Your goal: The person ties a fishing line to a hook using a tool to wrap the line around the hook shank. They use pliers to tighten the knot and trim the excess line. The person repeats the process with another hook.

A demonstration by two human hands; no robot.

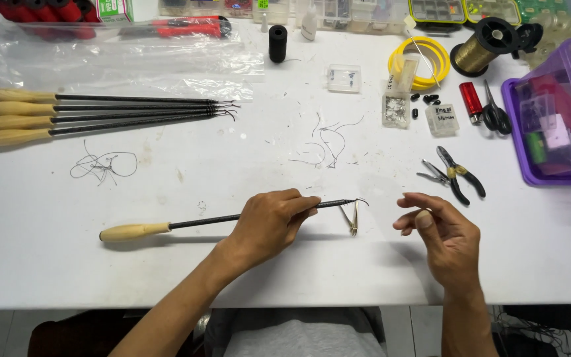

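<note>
While left hand (269, 221) grips rod (232, 218), tweezers (352, 220) beside

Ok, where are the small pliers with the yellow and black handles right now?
In the head view, the pliers lie on the white table to the right, above the right hand and left of the purple plastic box.

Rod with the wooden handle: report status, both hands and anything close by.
Left hand pinching thin black rod near its tip, wooden handle on the white table. Right hand loosely curled, holding nothing visible. Small metal tweezers lying under the tip.
</note>
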